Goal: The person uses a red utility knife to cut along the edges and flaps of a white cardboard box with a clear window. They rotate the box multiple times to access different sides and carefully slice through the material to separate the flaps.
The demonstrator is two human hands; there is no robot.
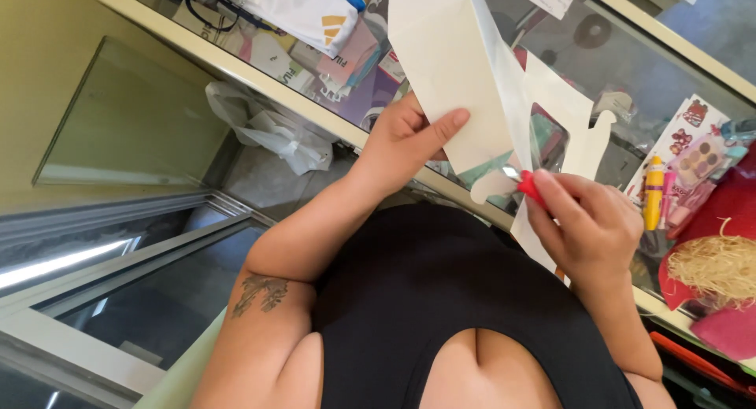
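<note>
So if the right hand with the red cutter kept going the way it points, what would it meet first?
Probably the cream card sheet: the right hand aims the red cutter up-left at its cut edge. Depth is unclear.

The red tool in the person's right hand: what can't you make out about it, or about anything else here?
- Red tool, head view: mostly hidden by the right hand; kind unclear.
- Cream sheet gripped by the left hand: top cut off by the frame edge.
- Display case contents: blurred by glass reflections.
</note>
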